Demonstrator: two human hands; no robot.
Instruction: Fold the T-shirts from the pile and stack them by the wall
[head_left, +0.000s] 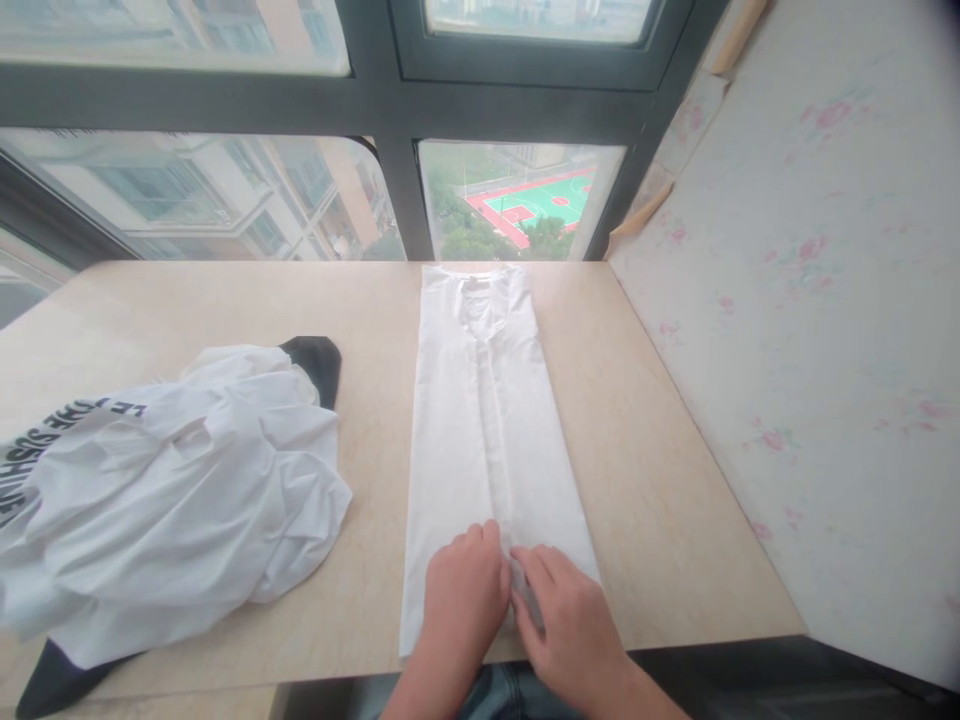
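Note:
A white shirt (450,430) lies as a long, narrow strip, its collar toward the window and its sides folded in or out of sight. The front placket runs down its middle. At the near end, my left hand (466,588) is closed on the fabric just left of the placket, its fingertips partly hidden. Close beside it, my right hand (562,612) pinches the cloth between thumb and fingers. Both hands are near the table's front edge, and the shirt's hem is partly covered by them.
To the left, a loose pile of white clothing (202,500) with black lettering and black parts lies on the pale wooden table (645,480). A dark-framed window (390,110) stands behind the table. A flower-patterned wall (832,330) with peeling paper borders the right side.

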